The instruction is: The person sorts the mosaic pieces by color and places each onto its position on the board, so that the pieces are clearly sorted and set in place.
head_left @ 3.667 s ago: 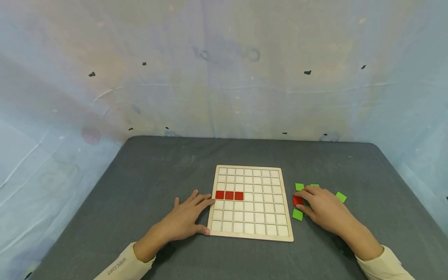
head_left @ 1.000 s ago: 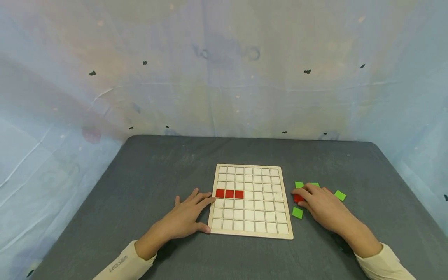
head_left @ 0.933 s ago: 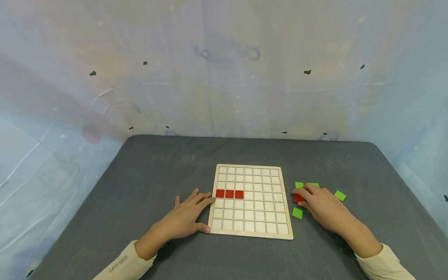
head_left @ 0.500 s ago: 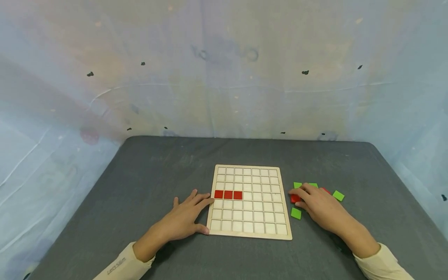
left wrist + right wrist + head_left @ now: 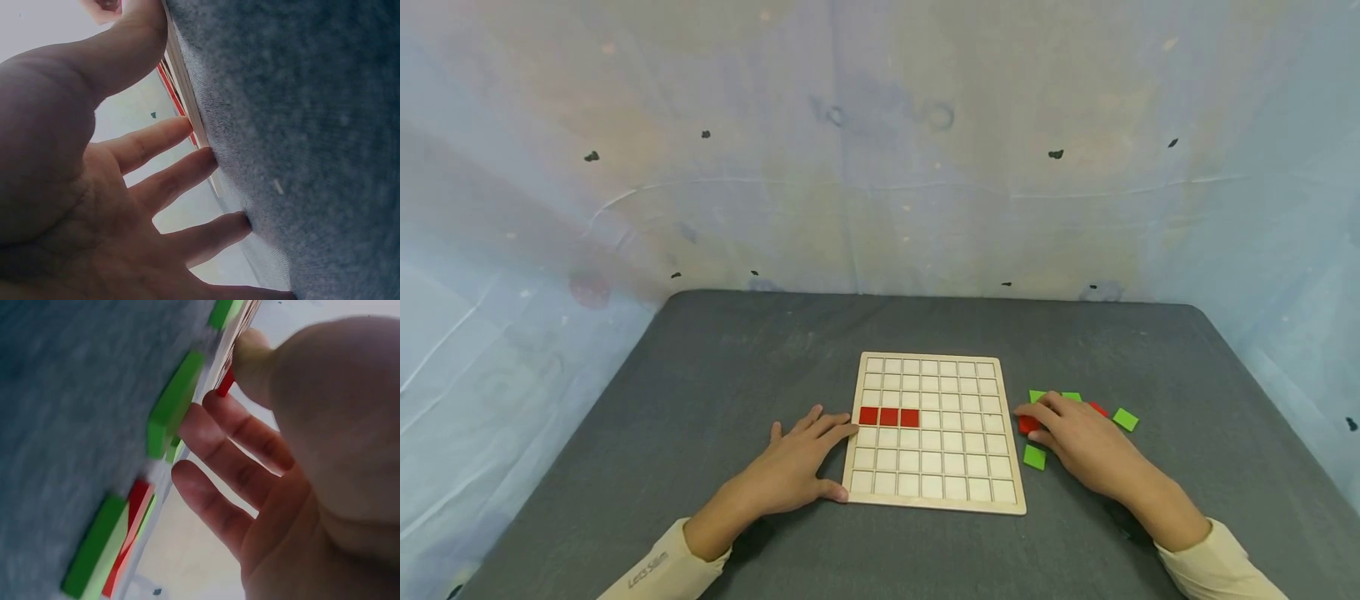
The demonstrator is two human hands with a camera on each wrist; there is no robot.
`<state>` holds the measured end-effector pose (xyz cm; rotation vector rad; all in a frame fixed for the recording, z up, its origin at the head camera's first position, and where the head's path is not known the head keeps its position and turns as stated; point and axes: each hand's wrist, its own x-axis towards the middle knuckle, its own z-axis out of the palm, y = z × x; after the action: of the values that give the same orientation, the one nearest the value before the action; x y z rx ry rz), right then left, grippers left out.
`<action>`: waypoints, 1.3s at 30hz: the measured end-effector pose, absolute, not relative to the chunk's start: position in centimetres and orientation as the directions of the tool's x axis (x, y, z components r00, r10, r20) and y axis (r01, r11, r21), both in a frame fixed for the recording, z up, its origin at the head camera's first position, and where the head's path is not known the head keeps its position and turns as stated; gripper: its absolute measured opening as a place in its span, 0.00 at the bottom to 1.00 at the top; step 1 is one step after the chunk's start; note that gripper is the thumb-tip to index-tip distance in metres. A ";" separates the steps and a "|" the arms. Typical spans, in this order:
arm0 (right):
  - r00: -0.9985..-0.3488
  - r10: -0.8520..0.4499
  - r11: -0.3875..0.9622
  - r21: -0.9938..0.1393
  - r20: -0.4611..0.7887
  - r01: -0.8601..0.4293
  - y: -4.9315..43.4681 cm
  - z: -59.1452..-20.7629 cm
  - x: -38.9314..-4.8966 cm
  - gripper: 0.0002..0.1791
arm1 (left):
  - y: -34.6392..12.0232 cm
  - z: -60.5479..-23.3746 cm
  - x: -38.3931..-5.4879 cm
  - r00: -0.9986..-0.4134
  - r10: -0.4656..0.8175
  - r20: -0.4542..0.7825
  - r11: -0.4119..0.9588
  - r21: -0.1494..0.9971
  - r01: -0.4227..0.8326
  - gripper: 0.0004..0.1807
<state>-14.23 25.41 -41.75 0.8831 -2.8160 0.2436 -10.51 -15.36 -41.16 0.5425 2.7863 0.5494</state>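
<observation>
A square wooden grid board [image 5: 943,442] lies on the table, with three red tiles [image 5: 888,417] side by side at the left end of its fourth row. My left hand [image 5: 786,475] rests at the board's left edge, fingers spread and thumb at the near corner. Fingertips [image 5: 203,159] touch that edge in the left wrist view. Right of the board, my right hand [image 5: 1086,442] pinches a red tile [image 5: 1028,425] between thumb and index finger. The right wrist view shows this red tile [image 5: 225,381] partly hidden by the thumb; the other fingers are extended loosely.
Around the right hand lie loose tiles: a green tile [image 5: 1034,457] nearer me, another green tile [image 5: 1125,419] on the right, and a red tile [image 5: 1098,409] partly behind the hand. More green tiles [image 5: 1071,397] sit beyond the fingers. A pale curtain [image 5: 880,167] hangs behind the table.
My right hand has shifted slightly left toward the board with the red tile, and another red tile now shows behind the hand. The left hand and board stay in place.
</observation>
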 end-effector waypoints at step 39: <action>-0.740 -0.618 0.771 0.020 0.264 -0.637 22.4 -42.2 -14.4 0.19 | -15.4 -41.4 -10.8 -0.900 0.414 -0.138 0.857 0.392 0.334 0.47</action>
<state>-14.41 22.42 -42.16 0.9787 -2.7101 0.1037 -10.81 -15.45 -41.42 0.5740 2.8151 0.5373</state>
